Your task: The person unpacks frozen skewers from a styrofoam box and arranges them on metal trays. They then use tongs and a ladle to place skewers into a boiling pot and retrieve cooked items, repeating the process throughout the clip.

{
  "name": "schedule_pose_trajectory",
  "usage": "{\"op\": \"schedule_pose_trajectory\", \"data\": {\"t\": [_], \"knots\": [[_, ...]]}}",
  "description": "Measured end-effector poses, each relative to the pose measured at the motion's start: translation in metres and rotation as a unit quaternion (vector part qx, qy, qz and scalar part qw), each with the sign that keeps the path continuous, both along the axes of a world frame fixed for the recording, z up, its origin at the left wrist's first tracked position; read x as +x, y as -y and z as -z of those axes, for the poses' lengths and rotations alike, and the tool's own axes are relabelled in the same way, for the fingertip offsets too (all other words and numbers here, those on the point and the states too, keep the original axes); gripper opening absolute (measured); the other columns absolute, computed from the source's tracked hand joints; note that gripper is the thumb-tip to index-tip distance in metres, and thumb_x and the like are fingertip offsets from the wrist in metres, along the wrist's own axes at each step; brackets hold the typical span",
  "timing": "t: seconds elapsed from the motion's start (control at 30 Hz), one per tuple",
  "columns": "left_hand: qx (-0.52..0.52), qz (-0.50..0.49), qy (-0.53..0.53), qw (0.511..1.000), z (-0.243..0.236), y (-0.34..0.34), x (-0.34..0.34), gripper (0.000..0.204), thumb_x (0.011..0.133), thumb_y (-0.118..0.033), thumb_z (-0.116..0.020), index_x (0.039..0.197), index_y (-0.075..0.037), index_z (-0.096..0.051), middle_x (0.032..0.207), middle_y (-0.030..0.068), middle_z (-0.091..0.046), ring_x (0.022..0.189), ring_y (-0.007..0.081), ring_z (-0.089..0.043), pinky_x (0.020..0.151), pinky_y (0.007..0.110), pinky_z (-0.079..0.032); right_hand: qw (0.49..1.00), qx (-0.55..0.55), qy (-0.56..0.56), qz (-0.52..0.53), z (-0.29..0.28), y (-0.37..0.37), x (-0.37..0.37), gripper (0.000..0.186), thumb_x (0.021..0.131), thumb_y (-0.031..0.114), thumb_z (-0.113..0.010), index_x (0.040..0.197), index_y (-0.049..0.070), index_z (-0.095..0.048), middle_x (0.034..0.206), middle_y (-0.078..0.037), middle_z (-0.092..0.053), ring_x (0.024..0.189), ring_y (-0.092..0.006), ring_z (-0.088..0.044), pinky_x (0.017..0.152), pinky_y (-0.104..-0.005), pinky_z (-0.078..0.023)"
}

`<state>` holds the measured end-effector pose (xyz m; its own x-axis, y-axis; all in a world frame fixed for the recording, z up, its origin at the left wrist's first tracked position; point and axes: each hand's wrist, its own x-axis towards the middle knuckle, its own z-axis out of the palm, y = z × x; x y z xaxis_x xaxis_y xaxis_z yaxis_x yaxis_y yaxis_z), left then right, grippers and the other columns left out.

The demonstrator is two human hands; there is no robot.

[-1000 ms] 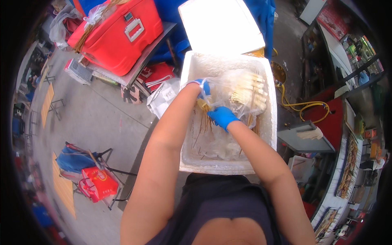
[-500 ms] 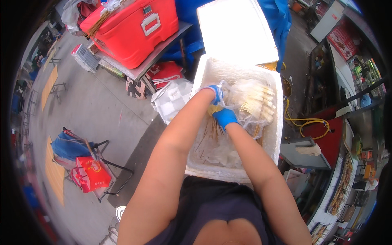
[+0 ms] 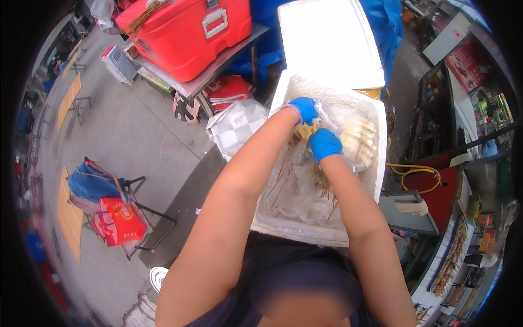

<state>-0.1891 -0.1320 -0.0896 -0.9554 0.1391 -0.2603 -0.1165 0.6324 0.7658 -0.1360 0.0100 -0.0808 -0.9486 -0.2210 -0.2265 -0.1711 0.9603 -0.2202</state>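
Both hands wear blue gloves and work inside a white foam box. My left hand is closed on the edge of a clear plastic bag near the box's far left side. Just right of and nearer than it, my right hand is closed around skewers of yellowish food; their thin sticks hang below the glove. Pale skewered pieces lie in clear plastic at the box's right. More loose sticks and crumpled plastic cover the near part. The fingertips are partly hidden.
The white lid leans beyond the box. A red cooler stands on a metal table at far left, above a checked bag. A folding chair holds a red bag. A yellow hose lies at right.
My right hand has moved right and slightly away from me, with the skewers. My left hand has shifted a little right and up, and the view has turned slightly.
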Motion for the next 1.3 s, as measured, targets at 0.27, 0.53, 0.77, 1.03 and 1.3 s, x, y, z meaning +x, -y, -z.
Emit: {"op": "schedule_pose_trajectory", "data": {"t": [0.27,0.53,0.77,1.03,1.3], "knots": [[-0.188,0.038,-0.116,0.974,-0.007,0.004,-0.010,0.020,0.074,-0.016,-0.058,0.087,-0.002,-0.063,0.082,0.0162,-0.064,0.075,0.0276,-0.063,0.068,0.036,-0.049,0.990,-0.134,0.050,0.007,-0.017,-0.011,-0.022,0.038,0.079,0.034,-0.048,0.089,0.001,-0.063,0.086,-0.021,-0.063,0.084,-0.0351,-0.060,0.074,-0.0393,-0.046],[-0.121,-0.076,0.006,0.990,-0.014,-0.007,0.006,0.029,0.077,-0.017,-0.051,0.099,-0.002,-0.063,0.105,0.0218,-0.058,0.097,0.0358,-0.056,0.082,0.038,-0.046,0.899,-0.337,0.274,0.057,-0.078,-0.064,0.030,0.017,0.077,0.016,-0.058,0.080,-0.001,-0.060,0.063,-0.006,-0.056,0.052,-0.0139,-0.051,0.050,-0.0272,-0.042],[-0.170,-0.101,-0.018,0.980,0.028,-0.008,-0.001,0.035,0.078,-0.032,-0.050,0.098,-0.007,-0.064,0.105,0.0154,-0.060,0.096,0.0327,-0.057,0.083,0.037,-0.046,0.856,-0.358,0.339,0.157,-0.136,-0.109,0.080,0.011,0.078,0.012,-0.059,0.081,0.001,-0.060,0.060,0.000,-0.050,0.047,-0.0063,-0.039,0.042,-0.0204,-0.031],[0.270,-0.331,-0.032,0.904,0.113,-0.051,0.033,0.043,0.081,-0.038,-0.046,0.104,-0.002,-0.056,0.110,0.0223,-0.054,0.105,0.0351,-0.050,0.093,0.039,-0.036,0.802,-0.457,0.306,0.233,-0.132,-0.196,0.132,0.016,0.082,0.003,-0.051,0.096,-0.002,-0.058,0.084,-0.010,-0.063,0.046,-0.0044,-0.040,0.042,-0.0173,-0.032],[0.187,-0.673,-0.017,0.715,0.152,-0.051,0.041,0.046,0.087,-0.034,-0.043,0.106,0.005,-0.057,0.107,0.0248,-0.057,0.099,0.0368,-0.056,0.084,0.039,-0.043,0.798,-0.474,0.266,0.260,-0.126,-0.211,0.153,0.013,0.082,0.003,-0.052,0.094,-0.001,-0.057,0.082,-0.009,-0.064,0.047,-0.0052,-0.041,0.042,-0.0171,-0.033]]}}
